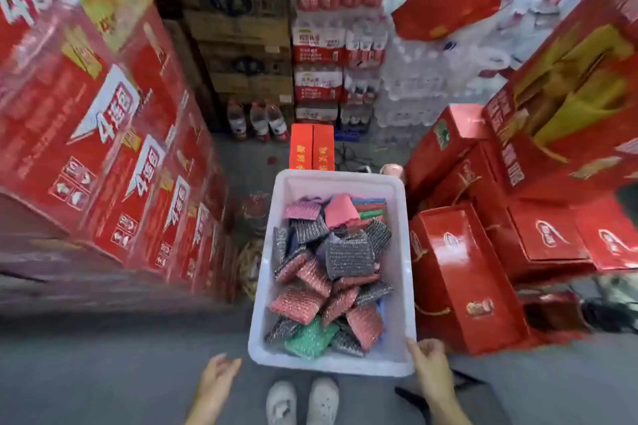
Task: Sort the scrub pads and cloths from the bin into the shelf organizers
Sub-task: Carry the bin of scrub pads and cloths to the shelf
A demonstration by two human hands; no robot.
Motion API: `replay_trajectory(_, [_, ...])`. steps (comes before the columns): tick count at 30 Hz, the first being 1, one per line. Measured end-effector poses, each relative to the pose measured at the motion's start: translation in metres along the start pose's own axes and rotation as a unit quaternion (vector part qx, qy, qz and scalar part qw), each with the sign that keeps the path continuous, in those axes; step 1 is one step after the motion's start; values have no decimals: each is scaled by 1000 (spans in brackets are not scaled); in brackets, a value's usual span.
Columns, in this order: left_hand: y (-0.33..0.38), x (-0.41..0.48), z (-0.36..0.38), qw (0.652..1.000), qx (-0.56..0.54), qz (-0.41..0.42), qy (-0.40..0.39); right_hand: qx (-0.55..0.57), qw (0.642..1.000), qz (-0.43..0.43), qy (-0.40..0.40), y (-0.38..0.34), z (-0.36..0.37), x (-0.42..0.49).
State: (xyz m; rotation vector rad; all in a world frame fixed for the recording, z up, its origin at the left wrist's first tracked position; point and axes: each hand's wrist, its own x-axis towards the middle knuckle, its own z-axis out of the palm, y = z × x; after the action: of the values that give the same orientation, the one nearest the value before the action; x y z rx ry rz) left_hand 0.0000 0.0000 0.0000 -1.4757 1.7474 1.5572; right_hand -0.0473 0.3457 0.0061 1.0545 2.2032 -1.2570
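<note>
A white bin [333,178] sits on the gray floor [103,373], in the middle, right in front of the person's 2 white shoes [302,400]. The bin is full of scrub pads [348,257]. Most are gray or red and shiny. 1 green pad [310,338] lies at the near end. A pink cloth [340,210] lies at the far end, next to some flat blue, red and green ones.

The left hand [221,373] is near the bin's near left corner but not touching it. Its fingers are spread loose and it holds nothing.

The right hand [426,352] is at the bin's near right corner. Its thumb lies on the rim and its fingers bend around the outside, so it holds the corner.

Big red boxes [103,134] are stacked high on the left. More red gift boxes [459,272] with rope handles lean in a pile on the right, close to the bin. Packs of water bottles [338,45] are stacked at the far wall. 3 big bottles [257,121] stand on the floor under them. 2 slim red boxes [312,147] lie just past the far end of the bin.
</note>
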Motion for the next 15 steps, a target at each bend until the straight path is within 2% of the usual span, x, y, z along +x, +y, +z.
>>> replay_trajectory(2, [16, 8, 23, 1000, -16, -5, 1, 13, 1000, -1, 13, -16, 6, 17])
replay_trajectory(5, [19, 19, 43, 998, -8, 12, -60, -16, 999, 6, -45, -14, 14, 36])
replay_trajectory(8, [14, 25, 47, 997, 24, 46, -48, -68, 996, 24, -57, -1, 19, 45])
replay_trajectory(12, [13, 15, 41, 995, 50, 78, -42, -57, 993, 96, -46, 2, 16, 40])
replay_trajectory(15, [5, -3, 37, 996, 56, 66, -9, -46, 993, 92, -65, -2, 6, 16])
